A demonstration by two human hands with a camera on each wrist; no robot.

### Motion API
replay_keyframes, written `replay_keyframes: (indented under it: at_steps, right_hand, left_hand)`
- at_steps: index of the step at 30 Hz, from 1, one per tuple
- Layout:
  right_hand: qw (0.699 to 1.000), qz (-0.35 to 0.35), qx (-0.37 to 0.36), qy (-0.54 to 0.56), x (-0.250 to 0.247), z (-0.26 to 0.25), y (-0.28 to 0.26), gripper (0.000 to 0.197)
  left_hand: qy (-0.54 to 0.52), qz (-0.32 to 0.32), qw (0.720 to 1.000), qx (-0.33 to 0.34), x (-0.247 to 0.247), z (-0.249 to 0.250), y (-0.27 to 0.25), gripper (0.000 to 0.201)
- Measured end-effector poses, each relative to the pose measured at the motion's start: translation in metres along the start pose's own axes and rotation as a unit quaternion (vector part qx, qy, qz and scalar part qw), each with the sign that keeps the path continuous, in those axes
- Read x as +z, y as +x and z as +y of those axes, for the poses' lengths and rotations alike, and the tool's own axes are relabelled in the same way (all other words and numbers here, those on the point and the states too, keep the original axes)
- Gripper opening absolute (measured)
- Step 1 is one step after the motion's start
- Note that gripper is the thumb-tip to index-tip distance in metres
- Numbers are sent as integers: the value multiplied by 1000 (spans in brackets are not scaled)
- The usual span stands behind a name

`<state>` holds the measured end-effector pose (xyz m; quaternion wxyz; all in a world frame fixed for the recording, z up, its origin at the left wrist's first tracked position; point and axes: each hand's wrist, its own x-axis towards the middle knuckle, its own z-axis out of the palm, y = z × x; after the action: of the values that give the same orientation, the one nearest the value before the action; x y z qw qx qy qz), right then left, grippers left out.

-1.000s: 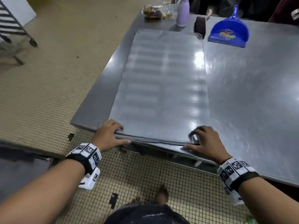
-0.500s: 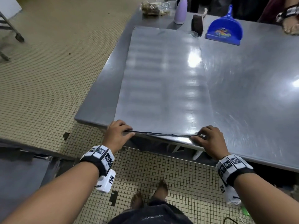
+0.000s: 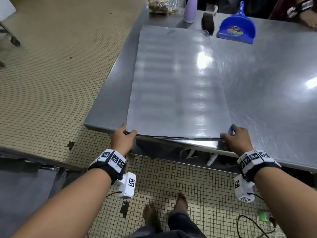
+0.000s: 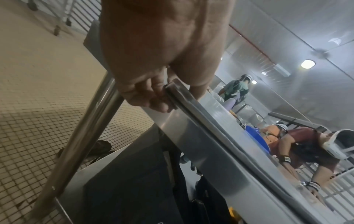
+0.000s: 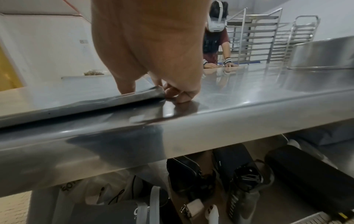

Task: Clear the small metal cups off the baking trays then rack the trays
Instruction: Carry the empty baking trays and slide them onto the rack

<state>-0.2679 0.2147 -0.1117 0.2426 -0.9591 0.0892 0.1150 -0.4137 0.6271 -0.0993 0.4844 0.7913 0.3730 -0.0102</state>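
Observation:
A flat, bare baking tray (image 3: pixel 175 83) lies on the left part of the steel table (image 3: pixel 265 91), its near edge at the table's front edge. A second sheet edge shows just beneath it. My left hand (image 3: pixel 126 133) grips the near left corner. In the left wrist view its thumb lies on top and its fingers (image 4: pixel 153 98) curl under the tray rim (image 4: pixel 191 106). My right hand (image 3: pixel 231 133) grips the near right corner, thumb on top, with curled fingers (image 5: pixel 178 94) against the tray corner (image 5: pixel 149 94). No metal cups are in view.
A blue dustpan (image 3: pixel 236 30), a brush (image 3: pixel 208 21), a lilac bottle (image 3: pixel 190 10) and a plastic bag (image 3: pixel 161 6) sit at the table's far end. Another person (image 5: pixel 216 34) leans on the far side. Tray racks (image 5: pixel 268 37) stand behind. Bags lie under the table.
Both hands have slid outward along the tray's near edge, from partway in to the two near corners. The tray still lies on the table.

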Motion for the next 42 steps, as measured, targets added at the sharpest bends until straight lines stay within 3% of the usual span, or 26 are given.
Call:
replay_keyframes:
  at_steps: [3, 8, 14, 21, 26, 28, 32, 34, 37, 39, 42]
  right_hand:
    - [1000, -1, 4, 14, -1, -1, -2, 51]
    - [999, -9, -1, 43, -4, -2, -10, 72]
    - [998, -28, -10, 48, -12, 29, -28, 85]
    - [994, -55, -19, 98, -34, 83, -68, 80]
    - [981, -130, 15, 143, -55, 126, -92, 66]
    - [977, -168, 15, 128, -61, 144, -94, 73]
    - [966, -244, 16, 87, -67, 173, -91, 107]
    - [964, -261, -5, 57, -69, 175, -90, 100]
    - [959, -271, 4, 88, -75, 164, -92, 66]
    - [957, -252, 8, 142, -75, 155, -89, 48]
    - [956, -201, 35, 209, -65, 144, -75, 48]
  left_hand:
    - [-58, 6, 998, -15, 5, -1, 0, 69]
    - [-103, 6, 994, -31, 7, -14, 4, 56]
    - [-164, -25, 984, -70, 14, -27, -23, 61]
    - [-101, -96, 988, -73, 25, -37, -75, 70]
    - [-64, -166, 978, -108, 28, -48, -113, 69]
    - [-40, -210, 971, -104, 28, -54, -127, 73]
    - [-10, -265, 961, -85, 34, -60, -150, 81]
    - [-21, -264, 961, -81, 36, -64, -156, 91]
    - [-64, -238, 967, -71, 39, -66, -156, 104]
    - [-90, -203, 972, -76, 43, -60, -154, 88]
    - [-37, -123, 990, -64, 49, -48, -144, 53]
